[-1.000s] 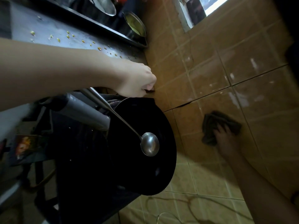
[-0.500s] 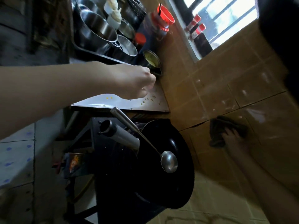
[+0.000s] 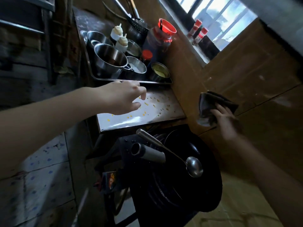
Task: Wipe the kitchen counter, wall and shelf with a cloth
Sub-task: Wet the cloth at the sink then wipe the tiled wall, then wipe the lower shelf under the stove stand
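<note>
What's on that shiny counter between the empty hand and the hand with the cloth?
In the head view, only small yellow crumbs lie scattered on the steel counter between the left hand and the cloth in the right hand.

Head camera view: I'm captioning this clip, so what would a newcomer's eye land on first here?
Probably the yellow spatters dotting the steel counter, right under the left hand with its fingers loosely spread. Next, the dark cloth that the right hand presses to the brown tiled wall. Below the counter, a steel ladle rests across a black wok.
</note>
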`<action>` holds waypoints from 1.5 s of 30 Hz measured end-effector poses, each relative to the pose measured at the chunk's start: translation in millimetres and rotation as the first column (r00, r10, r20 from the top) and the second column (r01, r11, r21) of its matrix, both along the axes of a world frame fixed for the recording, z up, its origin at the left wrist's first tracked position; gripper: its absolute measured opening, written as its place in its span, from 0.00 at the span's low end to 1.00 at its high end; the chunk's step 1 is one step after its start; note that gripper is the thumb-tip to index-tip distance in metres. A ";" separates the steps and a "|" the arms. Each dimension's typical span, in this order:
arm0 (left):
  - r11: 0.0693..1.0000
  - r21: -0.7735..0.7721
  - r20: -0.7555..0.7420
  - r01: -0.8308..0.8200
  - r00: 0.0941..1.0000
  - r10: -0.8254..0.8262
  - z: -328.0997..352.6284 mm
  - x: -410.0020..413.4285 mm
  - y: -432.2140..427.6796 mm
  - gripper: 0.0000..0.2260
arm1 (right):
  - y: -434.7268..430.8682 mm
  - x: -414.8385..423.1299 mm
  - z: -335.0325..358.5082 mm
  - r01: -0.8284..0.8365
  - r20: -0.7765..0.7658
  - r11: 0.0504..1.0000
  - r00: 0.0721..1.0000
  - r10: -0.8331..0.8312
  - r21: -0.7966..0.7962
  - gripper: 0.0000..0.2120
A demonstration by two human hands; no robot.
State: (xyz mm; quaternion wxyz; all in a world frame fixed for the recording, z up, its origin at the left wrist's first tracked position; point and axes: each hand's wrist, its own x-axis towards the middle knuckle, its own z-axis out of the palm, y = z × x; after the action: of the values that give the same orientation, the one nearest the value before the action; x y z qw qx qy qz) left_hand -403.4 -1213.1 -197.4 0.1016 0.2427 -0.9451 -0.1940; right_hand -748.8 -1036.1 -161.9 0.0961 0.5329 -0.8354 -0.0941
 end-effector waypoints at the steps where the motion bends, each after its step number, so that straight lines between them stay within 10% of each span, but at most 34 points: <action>1: 1.000 0.007 0.003 0.005 1.000 -0.005 -0.2 1.6 -2.0 0.12 | -1.7 9.6 -0.7 -0.017 0.042 0.999 0.999 0.018 -0.035 0.20; 17: 0.996 -0.032 -0.046 -0.086 0.995 0.085 5.7 57.4 -56.6 0.12 | -54.7 223.2 -49.9 -0.099 0.391 0.863 0.862 0.323 -0.496 0.18; 36: 0.964 0.002 0.205 -0.266 0.944 0.260 -56.1 165.3 -43.2 0.12 | -42.2 326.8 -191.0 0.084 0.699 0.955 0.700 0.146 -0.284 0.21; 45: 0.959 0.098 0.197 -0.268 0.949 0.245 -83.8 178.2 -28.2 0.11 | -48.4 267.7 -231.5 0.441 0.826 0.874 0.557 -0.090 -0.202 0.20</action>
State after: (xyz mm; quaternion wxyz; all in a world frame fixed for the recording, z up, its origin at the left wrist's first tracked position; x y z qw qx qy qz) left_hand -225.3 -1241.4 -281.2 0.0238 0.3861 -0.8969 -0.2142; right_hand -481.1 -1084.4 -393.5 -0.1983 0.3519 -0.8620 0.3062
